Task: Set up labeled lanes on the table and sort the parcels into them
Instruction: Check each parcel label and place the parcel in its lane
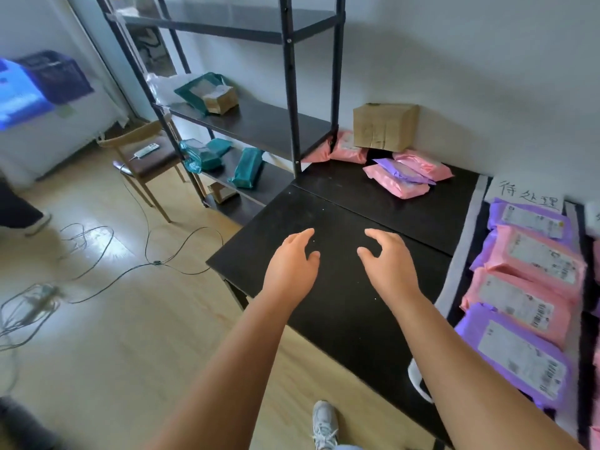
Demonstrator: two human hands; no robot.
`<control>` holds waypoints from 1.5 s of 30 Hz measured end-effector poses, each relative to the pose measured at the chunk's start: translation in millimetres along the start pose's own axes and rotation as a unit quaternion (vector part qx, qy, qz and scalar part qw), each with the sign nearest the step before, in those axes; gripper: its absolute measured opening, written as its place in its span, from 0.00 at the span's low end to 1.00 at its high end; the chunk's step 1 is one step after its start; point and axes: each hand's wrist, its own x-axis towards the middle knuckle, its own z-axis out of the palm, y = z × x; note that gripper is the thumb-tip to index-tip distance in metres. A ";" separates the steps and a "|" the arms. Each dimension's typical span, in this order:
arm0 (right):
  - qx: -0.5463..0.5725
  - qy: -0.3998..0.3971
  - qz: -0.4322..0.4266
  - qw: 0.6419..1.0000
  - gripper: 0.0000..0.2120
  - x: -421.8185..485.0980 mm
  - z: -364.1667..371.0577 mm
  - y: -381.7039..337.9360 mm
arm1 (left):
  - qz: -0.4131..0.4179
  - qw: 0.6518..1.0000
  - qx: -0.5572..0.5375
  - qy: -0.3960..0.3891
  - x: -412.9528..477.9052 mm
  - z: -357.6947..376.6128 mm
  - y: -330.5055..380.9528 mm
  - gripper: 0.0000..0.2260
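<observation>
Head view: pink and purple parcels point(532, 264) are cropped at the right edge, labels point(519, 350) blurred, while left hand point(292, 263) and right hand point(388, 266) are held spread, empty.

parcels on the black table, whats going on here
A person is sorting parcels into taped lanes. The left hand and right hand hover open over the black table, holding nothing. One lane under a handwritten label already holds a row of pink and purple parcels. A small pile and a cardboard box wait by the wall.
</observation>
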 end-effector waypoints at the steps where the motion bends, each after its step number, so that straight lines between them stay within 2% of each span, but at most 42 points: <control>1: 0.003 -0.004 0.006 1.000 0.19 14.3 6.2 -6.3 | -0.004 1.000 0.007 -0.005 14.5 -5.5 -1.6 0.23; 9: -0.002 -0.024 -0.015 1.000 0.19 104.3 46.3 -35.3 | 0.004 1.000 0.001 0.008 121.7 -18.8 -14.7 0.23; 26: -0.067 0.054 0.129 0.988 0.19 255.6 100.3 -42.7 | 0.060 0.993 -0.013 -0.105 360.3 -16.9 -35.5 0.20; 34: -0.072 0.055 0.124 0.988 0.17 336.4 134.4 -36.5 | 0.040 0.994 -0.006 -0.104 443.1 0.6 -41.5 0.20; 45: -0.091 0.005 0.052 0.995 0.15 475.5 183.8 9.5 | 0.009 0.998 -0.018 -0.063 509.7 69.7 -45.1 0.24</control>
